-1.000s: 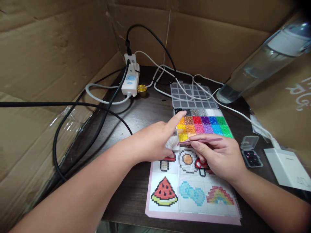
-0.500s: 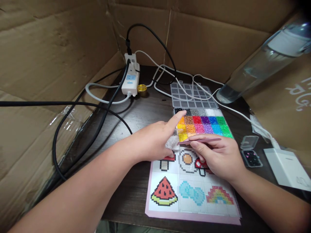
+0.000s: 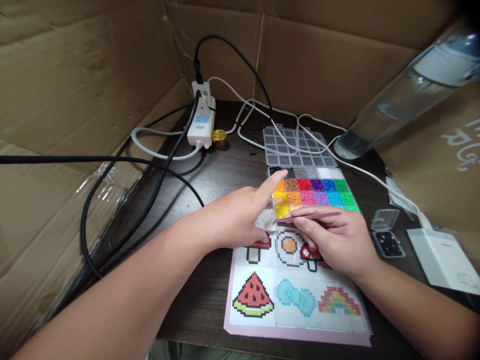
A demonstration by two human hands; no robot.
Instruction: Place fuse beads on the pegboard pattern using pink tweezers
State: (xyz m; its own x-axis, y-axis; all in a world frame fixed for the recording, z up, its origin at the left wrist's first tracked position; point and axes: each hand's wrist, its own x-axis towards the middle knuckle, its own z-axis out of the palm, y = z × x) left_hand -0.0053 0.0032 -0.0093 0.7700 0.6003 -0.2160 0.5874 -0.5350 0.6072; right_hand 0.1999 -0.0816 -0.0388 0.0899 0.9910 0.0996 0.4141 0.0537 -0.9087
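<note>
Nearest the viewer lies the pattern sheet [image 3: 296,295], a flat printed page with a watermelon, a blue bow and a rainbow along its near row and an egg and mushrooms in the row beyond; a clear pegboard seems to lie over it. Just past the sheet's far right part rests the right hand [image 3: 337,242], fingers closed around a pair of pink tweezers [image 3: 309,216] that points left across the far edge of the sheet; whether the tips pinch a bead cannot be told. The tweezers look light, thin and springy, best held at mid-length as they are now. At the sheet's far left corner the left hand [image 3: 240,217] lies palm down, fingers loosely spread and gripping nothing, its forefinger stretched to touch the near left corner of the bead box [image 3: 315,192]. That box sits touching the sheet's far edge, its compartments filled with tiny coloured beads, which are likely light, hard and prone to roll or scatter, so it is safest steadied by its rim. Its clear lid [image 3: 296,147] lies open beyond it. Further from the sheet, on the dark tabletop [image 3: 225,170], sit a gold cap [image 3: 219,136] and a power strip [image 3: 201,125] with cables.
</note>
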